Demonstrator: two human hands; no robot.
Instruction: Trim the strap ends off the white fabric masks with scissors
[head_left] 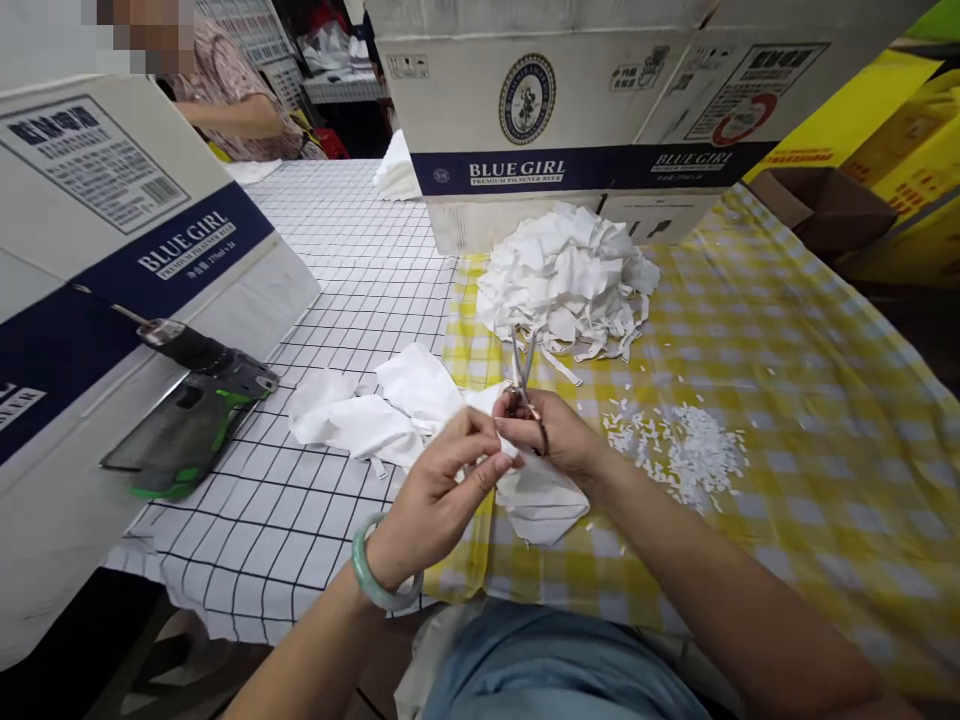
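Observation:
My left hand (pixel 450 478), with a green bangle (pixel 367 565) at its wrist, pinches the edge of a white cloth piece (pixel 544 503). That piece hangs down over the yellow checked cloth. My right hand (pixel 559 432) is closed round a pair of scissors (pixel 523 365), whose blades point away from me and stand slightly apart. Some of its fingers also touch the white piece. Several more white cloth pieces (pixel 397 410) lie to the left of my hands. Beyond the scissors rises a heap of white pieces with narrow straps (pixel 566 280).
Small white clippings (pixel 694 450) are scattered on the right. A cordless drill (pixel 199 400) lies at the left, against a tilted beer carton (pixel 97 230). Another large carton (pixel 532 120) stands at the back. A person's arm (pixel 240 117) shows across the table.

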